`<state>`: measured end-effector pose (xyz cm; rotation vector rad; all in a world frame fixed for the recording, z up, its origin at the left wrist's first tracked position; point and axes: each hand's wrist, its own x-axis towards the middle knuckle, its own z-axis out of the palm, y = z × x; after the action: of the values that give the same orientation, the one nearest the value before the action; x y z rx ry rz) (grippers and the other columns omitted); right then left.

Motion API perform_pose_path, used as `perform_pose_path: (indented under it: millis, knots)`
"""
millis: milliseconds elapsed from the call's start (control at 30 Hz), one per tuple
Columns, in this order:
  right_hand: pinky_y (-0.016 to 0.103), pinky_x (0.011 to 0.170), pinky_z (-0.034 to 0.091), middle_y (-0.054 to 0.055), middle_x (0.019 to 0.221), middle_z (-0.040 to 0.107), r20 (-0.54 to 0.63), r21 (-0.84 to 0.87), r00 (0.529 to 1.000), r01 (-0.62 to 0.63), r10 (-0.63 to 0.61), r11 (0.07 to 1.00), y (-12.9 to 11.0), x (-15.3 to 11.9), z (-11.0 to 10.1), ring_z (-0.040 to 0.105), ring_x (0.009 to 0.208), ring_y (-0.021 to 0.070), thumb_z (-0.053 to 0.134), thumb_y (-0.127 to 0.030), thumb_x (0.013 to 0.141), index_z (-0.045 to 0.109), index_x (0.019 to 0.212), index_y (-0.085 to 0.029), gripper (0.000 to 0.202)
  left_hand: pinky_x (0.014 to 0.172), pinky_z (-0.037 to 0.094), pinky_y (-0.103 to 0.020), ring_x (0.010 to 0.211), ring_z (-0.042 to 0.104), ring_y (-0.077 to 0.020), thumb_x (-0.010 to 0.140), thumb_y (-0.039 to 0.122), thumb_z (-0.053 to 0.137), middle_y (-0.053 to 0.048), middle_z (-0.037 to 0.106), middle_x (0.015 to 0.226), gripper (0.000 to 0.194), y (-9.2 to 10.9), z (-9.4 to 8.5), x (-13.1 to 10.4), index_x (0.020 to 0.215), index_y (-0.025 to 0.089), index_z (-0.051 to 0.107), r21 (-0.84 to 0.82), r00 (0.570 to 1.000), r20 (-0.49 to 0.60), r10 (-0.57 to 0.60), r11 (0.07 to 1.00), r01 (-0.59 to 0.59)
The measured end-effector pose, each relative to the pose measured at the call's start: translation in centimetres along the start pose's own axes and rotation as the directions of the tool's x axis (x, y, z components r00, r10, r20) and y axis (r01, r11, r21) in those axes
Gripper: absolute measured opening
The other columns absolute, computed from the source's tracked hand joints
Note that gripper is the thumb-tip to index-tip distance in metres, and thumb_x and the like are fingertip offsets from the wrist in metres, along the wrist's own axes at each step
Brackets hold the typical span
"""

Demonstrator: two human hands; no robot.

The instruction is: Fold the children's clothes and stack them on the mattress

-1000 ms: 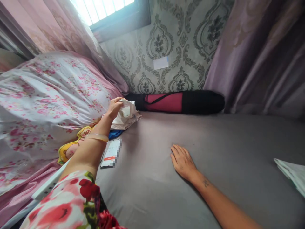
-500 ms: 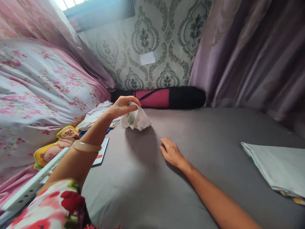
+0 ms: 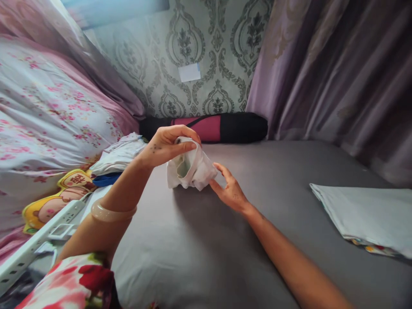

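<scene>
A small white cloth (image 3: 206,170), bunched up with a gathered opening facing me, hangs just over the grey bed sheet. My left hand (image 3: 169,146) pinches its upper edge, thumb in front and fingers behind. At the cloth's right corner is my right hand (image 3: 233,191), thumb and forefinger apart on either side of it. Whether those fingertips touch the fabric I cannot tell. What lies inside the cloth's folds is partly hidden.
Folded white fabric (image 3: 367,214) lies at the right. At the left are a pile of light clothes (image 3: 117,154), a yellow cartoon cushion (image 3: 48,208) and a white slotted rail (image 3: 35,242). A black and pink long bag (image 3: 240,127) lies along the wall.
My right hand has risen from the sheet to the right side of the cloth. My left hand, still pinching the cloth, has moved slightly right. The view has shifted a little.
</scene>
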<state>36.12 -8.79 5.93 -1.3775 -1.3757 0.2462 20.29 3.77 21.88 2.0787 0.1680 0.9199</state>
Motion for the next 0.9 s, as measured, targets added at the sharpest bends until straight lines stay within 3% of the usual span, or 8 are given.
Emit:
perform_pose_path:
  millis: [133,267,467,700,900]
  knots:
    - [0.036,0.098,0.045,0.006,0.113,0.066,0.011,0.113,1.0,0.005,-0.007,0.994,-1.3,0.6,-1.2,0.061,0.108,0.0203,0.057,-0.046,0.089,0.061,0.112,-0.022,0.034,0.064,0.051,-0.026,0.075,0.064,-0.0166,0.068,0.031,0.081,-0.004,0.068,0.083,0.023,-1.2,0.8,-0.1,0.082,0.017,0.07,-0.139,0.995,-0.098,-0.029,0.99,0.016]
    - [0.03,0.082,0.05,0.003,0.089,0.068,-0.007,0.239,0.998,-0.059,0.063,0.969,-1.1,1.3,-2.7,0.064,0.086,0.0161,0.057,-0.049,0.089,0.062,0.093,-0.02,0.03,0.062,0.051,-0.023,0.07,0.063,-0.0128,0.068,0.039,0.081,-0.001,0.067,0.082,0.031,-3.8,2.0,0.2,0.086,0.019,0.066,-0.288,0.98,-0.183,-0.084,0.957,0.028]
    - [0.022,0.061,0.045,-0.001,0.074,0.062,-0.079,0.128,0.993,-0.082,0.093,0.988,-2.2,2.1,-6.4,0.057,0.067,0.0112,0.057,-0.052,0.088,0.061,0.089,-0.019,0.033,0.054,0.045,-0.018,0.056,0.054,-0.0067,0.072,0.038,0.077,0.004,0.06,0.07,0.028,-8.3,4.7,0.1,0.087,0.02,0.062,-0.447,0.933,-0.282,-0.223,0.891,0.078]
    - [0.023,0.054,0.045,0.001,0.072,0.065,-0.17,0.023,0.977,-0.129,0.131,0.991,-4.4,2.0,-10.5,0.058,0.064,0.0134,0.064,-0.053,0.082,0.068,0.085,-0.02,0.034,0.053,0.042,-0.018,0.056,0.052,-0.007,0.072,0.04,0.074,0.004,0.057,0.07,0.029,-10.6,8.8,-0.4,0.087,0.02,0.06,-0.495,0.935,-0.138,-0.328,0.84,0.222]
    - [0.023,0.048,0.044,0.001,0.069,0.067,-0.05,0.028,0.954,-0.296,0.297,0.955,-3.1,1.7,-14.1,0.058,0.057,0.0132,0.068,-0.052,0.078,0.069,0.08,-0.019,0.033,0.06,0.045,-0.02,0.063,0.056,-0.0097,0.07,0.036,0.077,0.003,0.061,0.075,0.036,-10.2,11.4,-0.4,0.1,0.022,0.064,-0.471,0.948,0.061,-0.313,0.828,0.304]
